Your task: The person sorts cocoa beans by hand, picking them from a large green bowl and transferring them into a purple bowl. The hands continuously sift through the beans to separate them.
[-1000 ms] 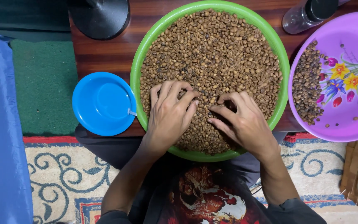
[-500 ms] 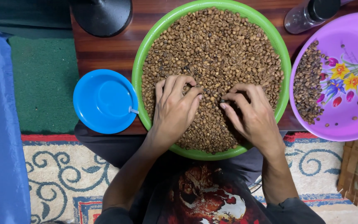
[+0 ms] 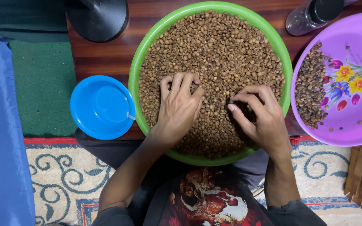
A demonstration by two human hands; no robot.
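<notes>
left hand (image 3: 180, 106) lies flat, fingers spread over brown beans (image 3: 214, 50) in the round green plastic basin (image 3: 141, 62), steadying them; right hand (image 3: 258, 115) pinches one dark bean (image 3: 231, 101) for removal.

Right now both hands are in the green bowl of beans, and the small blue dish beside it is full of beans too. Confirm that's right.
Not quite. The head view shows the left hand and right hand in the green bowl of beans, but the small blue dish beside it holds no beans.
</notes>
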